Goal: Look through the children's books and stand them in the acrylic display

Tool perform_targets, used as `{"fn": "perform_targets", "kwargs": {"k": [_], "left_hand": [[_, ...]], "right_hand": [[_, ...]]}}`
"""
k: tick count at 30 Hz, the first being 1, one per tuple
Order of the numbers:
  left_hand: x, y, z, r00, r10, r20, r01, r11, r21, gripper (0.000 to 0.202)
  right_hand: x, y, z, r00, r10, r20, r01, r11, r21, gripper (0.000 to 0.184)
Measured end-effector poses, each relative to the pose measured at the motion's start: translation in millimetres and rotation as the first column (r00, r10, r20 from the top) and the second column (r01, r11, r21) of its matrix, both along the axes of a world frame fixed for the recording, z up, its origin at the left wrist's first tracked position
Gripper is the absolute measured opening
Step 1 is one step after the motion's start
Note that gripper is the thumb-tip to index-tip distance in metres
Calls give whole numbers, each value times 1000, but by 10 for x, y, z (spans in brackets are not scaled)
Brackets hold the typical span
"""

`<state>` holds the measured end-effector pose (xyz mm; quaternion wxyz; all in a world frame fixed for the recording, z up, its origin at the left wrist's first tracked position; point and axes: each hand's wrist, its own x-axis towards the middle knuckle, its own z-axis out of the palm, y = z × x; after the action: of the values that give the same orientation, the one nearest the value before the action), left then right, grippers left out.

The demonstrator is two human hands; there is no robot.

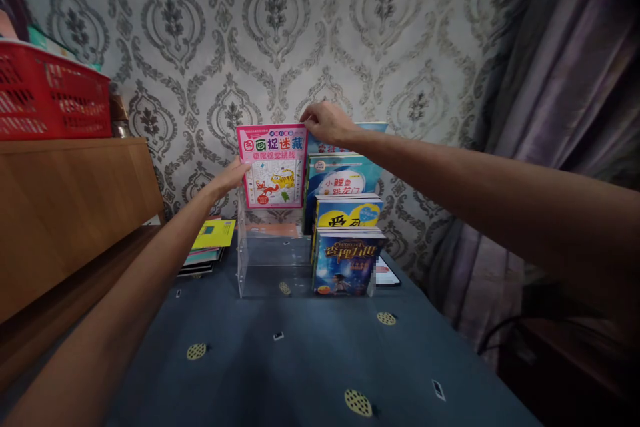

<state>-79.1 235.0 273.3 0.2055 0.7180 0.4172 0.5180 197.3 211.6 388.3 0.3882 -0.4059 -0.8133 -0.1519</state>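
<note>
A pink picture book stands upright at the upper left of a clear tiered book rack. My left hand grips the book's left edge, its fingers partly hidden behind the cover. At the top right corner of the same book, my right hand is closed with the fingertips pinching the edge. Right of it, several books stand in steps on the rack: a teal book, a yellow and blue book and, at the front, a dark blue book.
A yellow book tops a stack left of the rack. A red plastic basket sits on a wooden cabinet at the left. Behind the rack is a patterned wall; curtains hang at the right. A blue cloth covers the table.
</note>
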Motion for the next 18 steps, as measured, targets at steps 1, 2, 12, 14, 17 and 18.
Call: {"fn": "perform_targets", "kwargs": {"k": [1, 2, 12, 14, 17, 18], "left_hand": [[6, -9, 10, 999, 22, 24, -20, 998, -52, 41], [14, -21, 20, 998, 40, 45, -36, 994, -102, 43], [127, -254, 103, 994, 113, 6, -111, 979, -172, 43], [148, -278, 118, 992, 128, 18, -124, 979, -164, 41], [184, -270, 138, 987, 161, 32, -154, 976, -157, 40], [196, -254, 143, 986, 165, 27, -159, 975, -153, 40]], "right_hand": [[-7, -14, 3, 1000, -5, -1, 5, 1000, 1, 31], [-14, -26, 6, 1000, -9, 0, 9, 1000, 4, 31], [-29, -153, 8, 999, -34, 25, 34, 999, 0, 33], [-39, -164, 3, 999, -43, 27, 43, 999, 0, 33], [-62, -146, -5, 996, -78, 31, 78, 997, 11, 35], [-70, -132, -9, 995, -93, 33, 93, 996, 16, 36]]}}
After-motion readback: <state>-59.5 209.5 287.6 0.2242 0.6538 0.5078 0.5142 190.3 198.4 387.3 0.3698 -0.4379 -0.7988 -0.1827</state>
